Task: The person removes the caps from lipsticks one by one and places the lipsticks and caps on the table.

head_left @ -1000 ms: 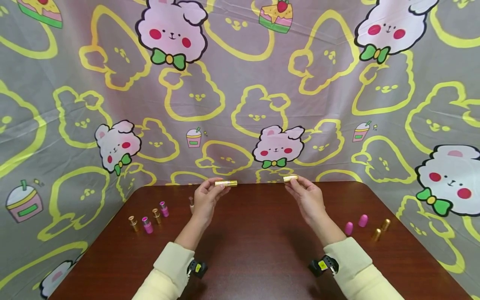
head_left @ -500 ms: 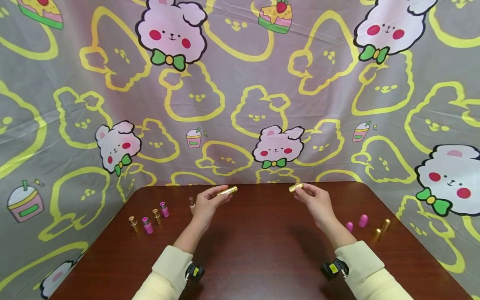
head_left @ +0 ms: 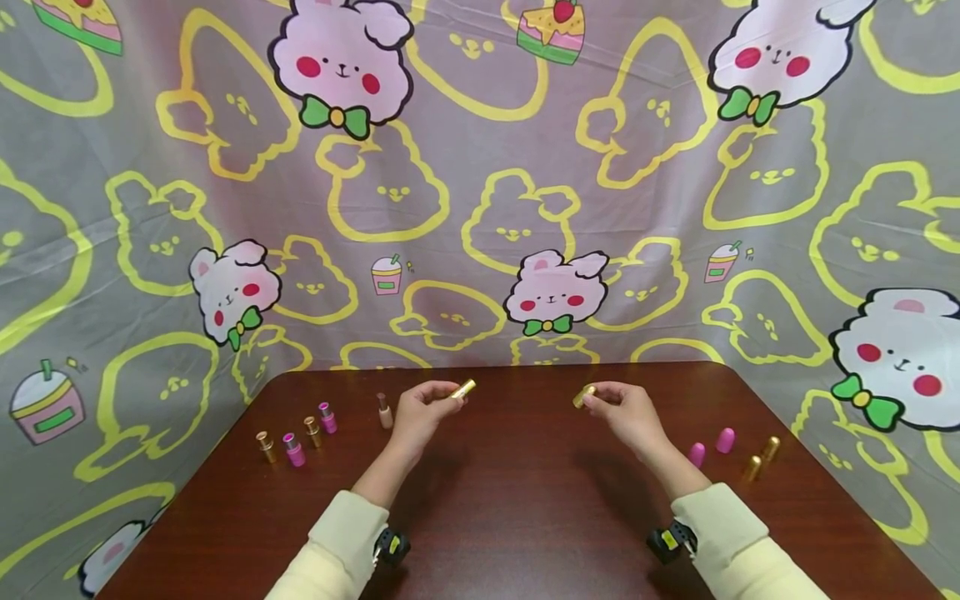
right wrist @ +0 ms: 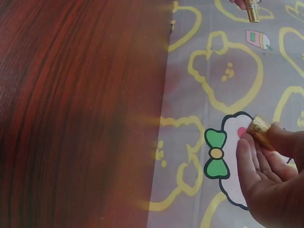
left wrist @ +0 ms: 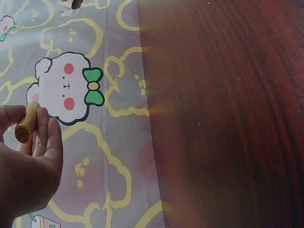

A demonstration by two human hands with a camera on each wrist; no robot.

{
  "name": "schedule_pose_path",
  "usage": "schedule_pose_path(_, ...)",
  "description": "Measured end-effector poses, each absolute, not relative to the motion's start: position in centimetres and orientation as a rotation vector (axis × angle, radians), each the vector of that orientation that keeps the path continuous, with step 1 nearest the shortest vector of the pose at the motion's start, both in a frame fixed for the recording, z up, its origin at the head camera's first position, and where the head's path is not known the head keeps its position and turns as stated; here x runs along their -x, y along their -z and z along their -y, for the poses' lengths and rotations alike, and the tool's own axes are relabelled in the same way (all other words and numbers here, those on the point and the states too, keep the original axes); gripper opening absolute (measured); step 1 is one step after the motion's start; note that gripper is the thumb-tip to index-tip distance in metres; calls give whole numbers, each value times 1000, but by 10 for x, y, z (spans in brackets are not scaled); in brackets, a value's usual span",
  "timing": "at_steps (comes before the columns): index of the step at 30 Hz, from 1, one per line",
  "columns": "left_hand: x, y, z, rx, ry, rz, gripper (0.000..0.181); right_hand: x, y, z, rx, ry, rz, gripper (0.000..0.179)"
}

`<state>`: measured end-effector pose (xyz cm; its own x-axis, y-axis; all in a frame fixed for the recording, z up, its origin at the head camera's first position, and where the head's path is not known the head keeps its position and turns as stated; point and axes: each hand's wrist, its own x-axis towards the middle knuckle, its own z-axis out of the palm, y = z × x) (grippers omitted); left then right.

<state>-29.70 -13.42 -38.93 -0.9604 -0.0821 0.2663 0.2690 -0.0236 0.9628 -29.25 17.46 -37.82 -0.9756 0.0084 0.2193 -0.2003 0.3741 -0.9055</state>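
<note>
In the head view my left hand (head_left: 418,414) pinches a gold lipstick tube (head_left: 462,389) between thumb and fingers, tilted up to the right. Its round, flat end faces the camera in the left wrist view, where the lipstick tube (left wrist: 27,122) sits among the fingertips. Across from it, my right hand (head_left: 628,417) pinches a shorter gold lipstick cap (head_left: 582,397), seen closer as a patterned gold cap (right wrist: 260,130) in the right wrist view. Both pieces are held above the far part of the table, a wide gap apart. Fingers cover part of each.
Uncapped lipsticks stand on the left of the brown table (head_left: 517,500): gold (head_left: 266,447), pink (head_left: 295,451) and a beige one (head_left: 385,412) near the left hand. Rounded caps, pink (head_left: 725,440) and gold (head_left: 772,449), stand at the right. A patterned cloth (head_left: 450,208) hangs behind.
Both hands have come down slightly, and the right has shifted a little to the right. The two gold pieces have turned from nearly level to tilted. Their holds are kept.
</note>
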Motion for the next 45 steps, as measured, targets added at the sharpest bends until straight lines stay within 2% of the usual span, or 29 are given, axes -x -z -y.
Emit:
schedule_pose_path(16,299,398,123,114,1948,2213,19,297,389,-171,-238,-1211,2663,9)
schedule_pose_path(25,279,377,113,211,1986,2259,28,298,394,-168,-327,-1083,2712,8)
schedule_pose_path(33,300,406,112,248,1971,2282,26,298,400,-164,-330,-1110,2770,7)
schedule_pose_path(45,309,425,110,269,1735,2421,24,297,408,-158,-381,-1132,2783,4)
